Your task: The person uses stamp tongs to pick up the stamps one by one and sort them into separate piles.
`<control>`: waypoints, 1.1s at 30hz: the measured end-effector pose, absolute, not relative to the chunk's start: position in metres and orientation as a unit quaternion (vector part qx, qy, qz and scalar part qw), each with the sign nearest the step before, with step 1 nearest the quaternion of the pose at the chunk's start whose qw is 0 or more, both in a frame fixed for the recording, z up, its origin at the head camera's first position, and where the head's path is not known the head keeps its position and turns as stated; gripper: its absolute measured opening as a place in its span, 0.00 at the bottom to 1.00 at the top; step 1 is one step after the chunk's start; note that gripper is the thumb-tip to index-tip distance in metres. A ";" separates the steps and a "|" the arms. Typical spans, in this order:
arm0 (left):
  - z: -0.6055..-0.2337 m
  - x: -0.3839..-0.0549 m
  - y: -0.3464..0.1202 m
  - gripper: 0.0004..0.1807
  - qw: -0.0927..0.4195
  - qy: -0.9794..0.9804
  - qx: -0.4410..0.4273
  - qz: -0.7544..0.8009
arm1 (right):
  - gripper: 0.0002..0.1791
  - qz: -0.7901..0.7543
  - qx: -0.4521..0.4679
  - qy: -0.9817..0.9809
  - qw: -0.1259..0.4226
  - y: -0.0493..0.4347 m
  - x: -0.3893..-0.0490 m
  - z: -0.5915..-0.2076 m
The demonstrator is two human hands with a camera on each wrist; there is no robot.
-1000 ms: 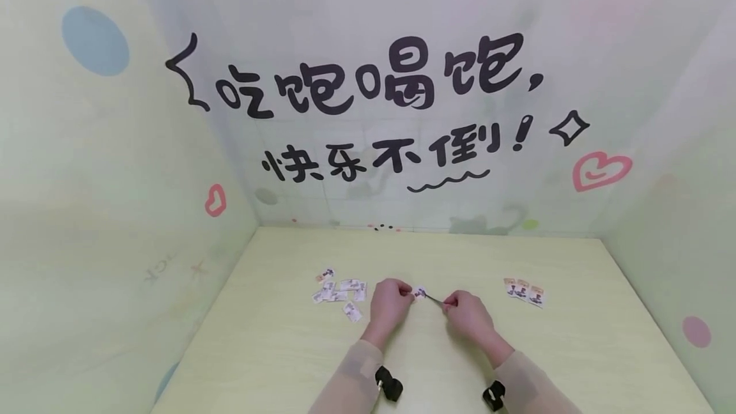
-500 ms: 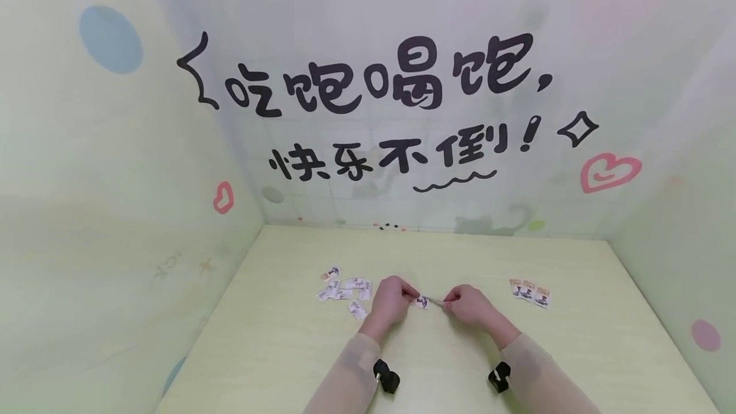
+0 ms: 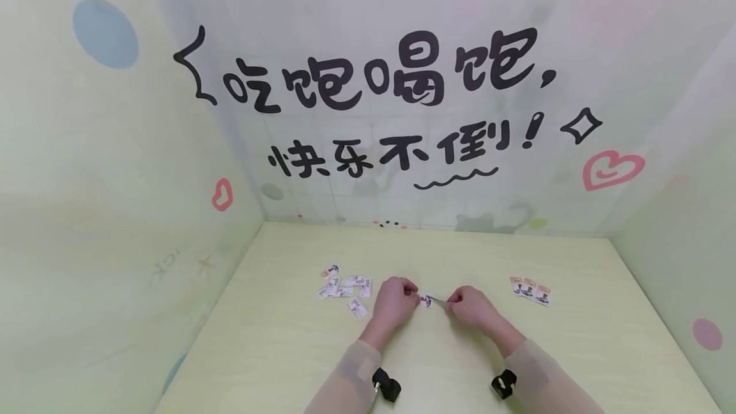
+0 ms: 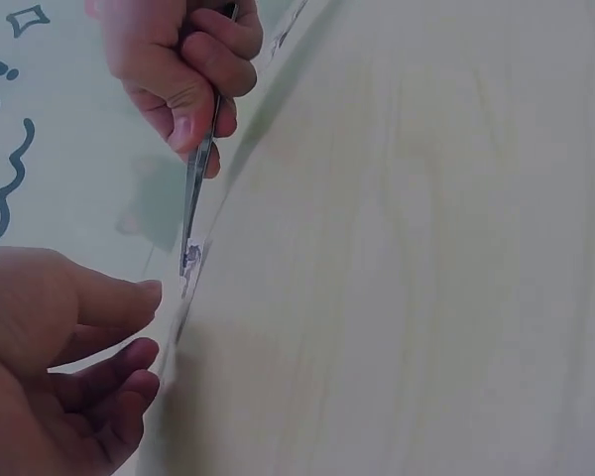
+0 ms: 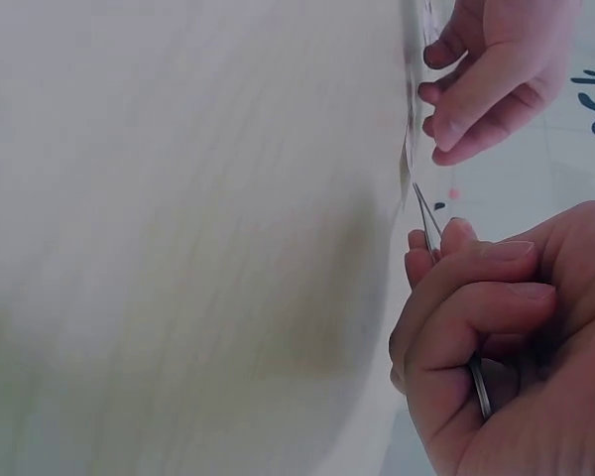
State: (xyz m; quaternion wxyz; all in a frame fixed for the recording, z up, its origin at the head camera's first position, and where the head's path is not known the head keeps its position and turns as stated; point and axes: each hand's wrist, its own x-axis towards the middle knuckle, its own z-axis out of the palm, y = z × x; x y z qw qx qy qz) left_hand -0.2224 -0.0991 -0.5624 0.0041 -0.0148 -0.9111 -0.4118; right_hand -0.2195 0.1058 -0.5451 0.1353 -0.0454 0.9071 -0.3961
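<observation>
My right hand (image 3: 471, 307) grips a pair of tweezers (image 4: 197, 193), with its tips pointing left. At the tips is a small printed paper card (image 3: 426, 301), close over the table. Just left of that card is my left hand (image 3: 395, 302). In the left wrist view the left hand's thumb and fingers are apart, loosely bent, with nothing visible between them. The right wrist view shows the tweezers' two prongs slightly spread, their back end running through the curled right hand.
Several similar small cards (image 3: 344, 291) lie loosely overlapped on the table (image 3: 276, 350) to the left. To the right, 3 cards with orange tops (image 3: 529, 291) lie side by side in a row. A printed wall (image 3: 345, 209) stands behind the table.
The left fingers have drawn back from the card, which they reached half a second ago. The tweezers have shifted at the card and its angle has changed slightly. The head view has moved a little.
</observation>
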 end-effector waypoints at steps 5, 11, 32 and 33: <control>-0.562 -0.218 -0.092 0.06 0.007 -0.923 -0.014 -0.384 | 0.03 -0.393 -0.050 0.910 0.126 0.105 -0.212 -0.540; -0.563 -0.218 -0.090 0.05 0.007 -0.929 -0.014 -0.370 | 0.03 -0.394 -0.045 0.907 0.141 0.106 -0.211 -0.538; -0.561 -0.227 -0.104 0.09 -0.056 -0.905 -0.063 -0.416 | 0.03 -0.362 -0.103 0.912 0.162 0.112 -0.225 -0.544; -0.560 -0.226 -0.103 0.06 -0.052 -0.906 -0.064 -0.416 | 0.03 -0.361 -0.101 0.913 0.160 0.112 -0.224 -0.544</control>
